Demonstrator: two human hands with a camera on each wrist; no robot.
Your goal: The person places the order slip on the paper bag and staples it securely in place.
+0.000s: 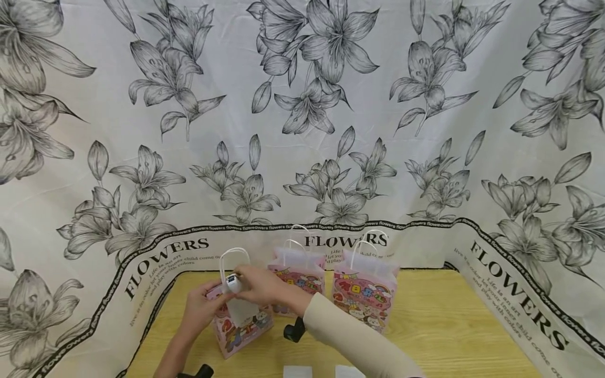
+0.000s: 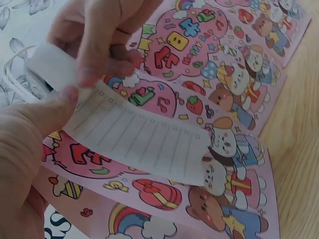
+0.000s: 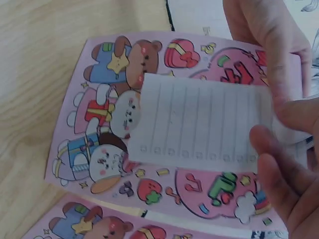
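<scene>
A pink cartoon-printed paper gift bag (image 1: 231, 338) with white cord handles stands tilted at the left of the table. Against its front lies a white lined note sheet (image 2: 139, 134), with a row of small checkboxes along one edge. My left hand (image 1: 200, 310) grips the bag's top edge, its thumb on the front by the note. My right hand (image 1: 262, 286) pinches a small white device (image 1: 233, 283) with a dark slot at the bag's top, over the note's upper end. The exact kind of device cannot be made out.
Two more pink gift bags stand to the right, a middle bag (image 1: 300, 275) and a right bag (image 1: 364, 296). Two white paper pieces, a left piece (image 1: 298, 372) and a right piece (image 1: 348, 371), lie at the near edge. Flower-printed cloth (image 1: 302, 178) surrounds the wooden table (image 1: 439, 325).
</scene>
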